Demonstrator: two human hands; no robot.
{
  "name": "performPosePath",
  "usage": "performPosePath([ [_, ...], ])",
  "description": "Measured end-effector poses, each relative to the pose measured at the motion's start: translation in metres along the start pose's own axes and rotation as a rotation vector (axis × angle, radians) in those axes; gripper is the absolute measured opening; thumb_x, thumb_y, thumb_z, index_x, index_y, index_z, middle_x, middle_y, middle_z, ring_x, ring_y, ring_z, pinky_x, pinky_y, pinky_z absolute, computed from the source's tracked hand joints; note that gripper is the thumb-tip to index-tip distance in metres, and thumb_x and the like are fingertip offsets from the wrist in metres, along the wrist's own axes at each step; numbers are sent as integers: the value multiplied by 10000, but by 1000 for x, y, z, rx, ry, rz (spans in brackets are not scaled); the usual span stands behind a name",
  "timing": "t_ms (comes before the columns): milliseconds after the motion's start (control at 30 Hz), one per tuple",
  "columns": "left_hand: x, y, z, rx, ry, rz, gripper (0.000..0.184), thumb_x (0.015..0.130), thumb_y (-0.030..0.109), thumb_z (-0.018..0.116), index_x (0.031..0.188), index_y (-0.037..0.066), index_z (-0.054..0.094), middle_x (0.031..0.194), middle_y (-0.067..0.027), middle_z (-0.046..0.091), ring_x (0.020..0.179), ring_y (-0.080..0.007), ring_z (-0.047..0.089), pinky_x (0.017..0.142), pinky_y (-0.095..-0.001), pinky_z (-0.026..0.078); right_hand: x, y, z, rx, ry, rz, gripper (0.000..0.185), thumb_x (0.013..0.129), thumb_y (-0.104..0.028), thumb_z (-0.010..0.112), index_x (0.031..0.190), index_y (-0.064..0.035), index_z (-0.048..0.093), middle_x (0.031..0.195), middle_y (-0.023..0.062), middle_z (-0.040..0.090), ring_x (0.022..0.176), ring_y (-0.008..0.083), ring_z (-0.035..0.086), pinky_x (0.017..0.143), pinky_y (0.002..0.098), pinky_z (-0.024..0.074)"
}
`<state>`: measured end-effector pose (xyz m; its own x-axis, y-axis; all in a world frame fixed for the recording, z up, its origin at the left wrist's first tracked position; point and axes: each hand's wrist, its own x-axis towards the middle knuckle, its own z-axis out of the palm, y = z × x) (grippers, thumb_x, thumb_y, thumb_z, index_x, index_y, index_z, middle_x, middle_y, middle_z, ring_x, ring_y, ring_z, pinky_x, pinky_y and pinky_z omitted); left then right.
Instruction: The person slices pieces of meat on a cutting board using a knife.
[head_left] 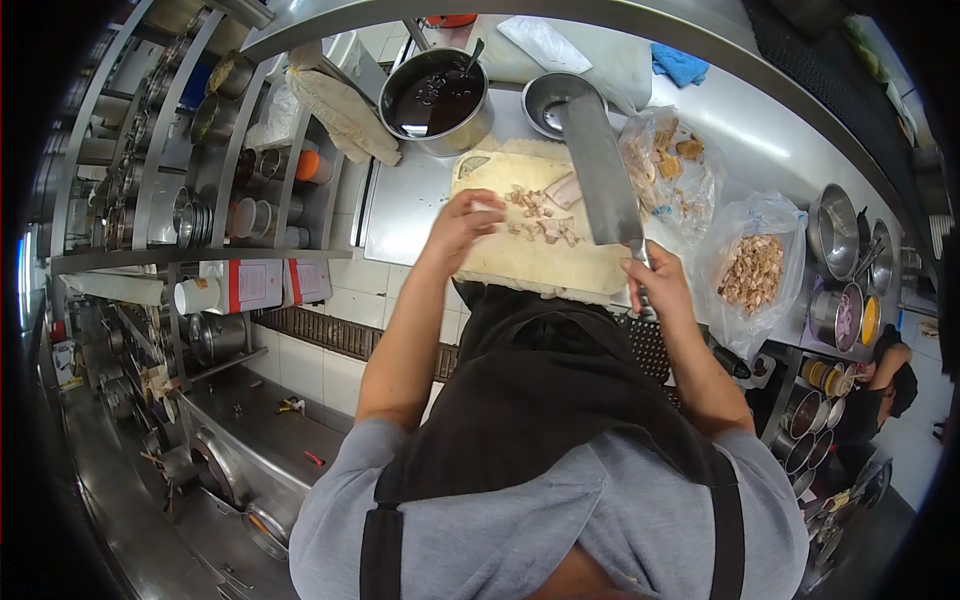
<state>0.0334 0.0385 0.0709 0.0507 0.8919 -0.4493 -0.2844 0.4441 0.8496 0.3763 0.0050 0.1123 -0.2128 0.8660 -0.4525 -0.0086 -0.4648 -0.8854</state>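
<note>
My right hand [658,283] is wrapped round the handle of a large cleaver [603,175], whose broad blade points away from me over the right part of the cutting board [530,262]. Chopped meat pieces [545,231] lie in the middle of the board, with a larger meat strip [565,190] beside the blade. My left hand [468,232] is over the board's left edge, left of the pieces, fingers apart and holding nothing. Behind the board stand a pot of dark liquid [437,100] and a metal bowl [551,98], partly covered by the blade tip.
Right of the board are a plastic bag with brown chunks [668,163] and a bag of chopped meat [751,272]. Metal bowls [836,232] stand farther right. Shelves [160,150] with pans line the left. Another person's arm [890,368] shows at far right.
</note>
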Motion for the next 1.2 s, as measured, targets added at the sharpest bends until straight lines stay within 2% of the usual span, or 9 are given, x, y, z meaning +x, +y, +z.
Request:
performPosePath([
  [233,-12,-34,-73,804,401,80,458,840,80,676,1296,69,639,984,-134,733,860,-234,710,793,-349,555,-5,7,3,-592,-182,37,327,903,-222,720,1140,2,699,594,46,600,404,101,521,439,286,444],
  [400,3,-38,-49,902,496,243,478,812,30,634,1287,87,644,910,-180,726,841,-331,710,806,-393,566,20,27,34,-808,-321,-99,319,877,-269,710,1150,-104,713,862,203,699,807,365,670,768,423,523],
  [567,13,-30,-49,937,575,278,457,811,32,639,1266,84,649,939,-193,733,879,-357,715,809,-410,570,36,46,39,-832,-345,-140,331,886,-262,699,1173,-96,706,837,214,689,768,357,674,746,422,525],
  [767,28,-34,-27,904,375,213,441,811,22,644,1252,47,644,1001,-218,715,950,-361,693,874,-422,559,34,28,43,-697,-189,-70,390,902,-276,691,1214,-43,675,752,197,670,649,316,654,666,401,514],
  [867,41,-43,-20,1352,548,558,372,786,21,672,1156,-17,651,1115,-196,655,1031,-360,624,922,-433,519,28,20,30,-644,-72,-47,405,904,-276,708,1245,-60,675,644,147,618,520,219,615,566,363,484],
  [967,37,-37,0,1270,275,651,357,794,-1,651,1150,16,664,1181,-178,639,1092,-362,615,956,-455,506,17,24,12,-604,33,-145,407,912,-189,723,1267,-1,659,613,36,589,423,103,530,441,294,434],
  [1000,36,-39,9,1269,273,651,357,794,-1,651,1150,16,664,1181,-178,639,1092,-362,615,956,-455,506,15,32,3,-613,62,-100,430,895,-255,733,1252,-26,666,619,106,593,499,171,600,543,341,474],
  [1067,35,-48,34,1201,-77,630,314,795,-8,644,1103,36,683,1199,-159,620,1094,-363,615,939,-444,517,5,37,-1,-570,98,-89,441,895,-254,732,1257,-12,662,630,118,606,490,171,596,535,339,472],
  [1200,42,-72,59,1284,-185,665,304,798,91,737,1095,68,679,1210,-136,607,1107,-331,608,938,-434,519,0,67,-15,-576,189,-186,459,896,-238,729,1267,21,652,618,152,625,456,172,586,516,329,474],
])
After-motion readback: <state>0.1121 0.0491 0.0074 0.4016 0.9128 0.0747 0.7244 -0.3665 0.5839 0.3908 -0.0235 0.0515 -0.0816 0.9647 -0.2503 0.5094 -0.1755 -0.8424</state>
